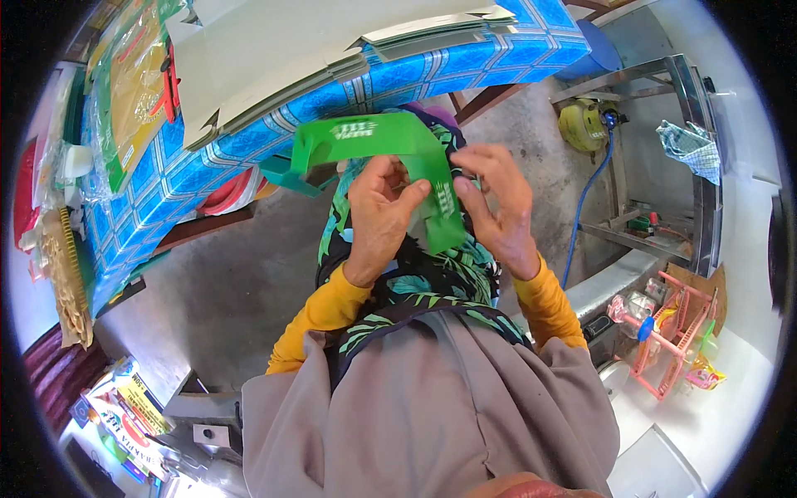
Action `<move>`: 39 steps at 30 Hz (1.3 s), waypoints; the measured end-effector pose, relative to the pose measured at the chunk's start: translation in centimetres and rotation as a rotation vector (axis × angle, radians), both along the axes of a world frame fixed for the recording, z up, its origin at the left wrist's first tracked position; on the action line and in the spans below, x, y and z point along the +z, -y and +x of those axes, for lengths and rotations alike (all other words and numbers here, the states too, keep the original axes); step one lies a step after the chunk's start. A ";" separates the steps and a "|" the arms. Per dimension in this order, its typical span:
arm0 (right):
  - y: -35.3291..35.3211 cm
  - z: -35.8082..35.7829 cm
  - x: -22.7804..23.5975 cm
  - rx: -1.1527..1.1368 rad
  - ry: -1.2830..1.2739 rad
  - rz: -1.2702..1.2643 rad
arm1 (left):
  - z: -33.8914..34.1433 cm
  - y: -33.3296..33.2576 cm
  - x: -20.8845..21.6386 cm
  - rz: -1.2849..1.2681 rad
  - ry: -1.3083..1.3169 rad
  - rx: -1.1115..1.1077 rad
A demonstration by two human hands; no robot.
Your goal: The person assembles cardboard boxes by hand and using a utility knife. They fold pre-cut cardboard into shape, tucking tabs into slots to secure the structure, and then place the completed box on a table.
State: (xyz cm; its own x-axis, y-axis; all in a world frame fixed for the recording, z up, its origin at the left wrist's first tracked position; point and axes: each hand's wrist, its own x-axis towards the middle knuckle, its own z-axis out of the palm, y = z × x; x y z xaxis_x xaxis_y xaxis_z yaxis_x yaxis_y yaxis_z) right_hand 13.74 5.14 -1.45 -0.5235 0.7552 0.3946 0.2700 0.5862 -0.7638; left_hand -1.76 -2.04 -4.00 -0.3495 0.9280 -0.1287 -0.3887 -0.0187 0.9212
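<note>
A bent strip of green cardboard (357, 139) with white print, like a folded box frame, hangs over my lap. One long side runs across and another side drops toward me at the right. My left hand (383, 212) pinches it from inside the bend, the thumb lying against the down-turned side. On the outer side, my right hand (501, 207) has its thumb and curled fingers at the right edge of the cardboard. Part of the left fingers is hidden behind my own hand.
Stacked grey card sheets (274, 62) lie on a table with a blue checked cover (133, 220) ahead. Plastic-wrapped green and yellow packaging (133, 91) lies at its left. To the right stand a green gas cylinder (584, 124), a metal frame (701, 166) and a pink rack (672, 332).
</note>
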 end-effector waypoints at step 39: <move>-4.3 0.4 3.5 0.601 0.211 0.179 | -2.5 -3.4 -0.2 -0.232 0.278 -0.277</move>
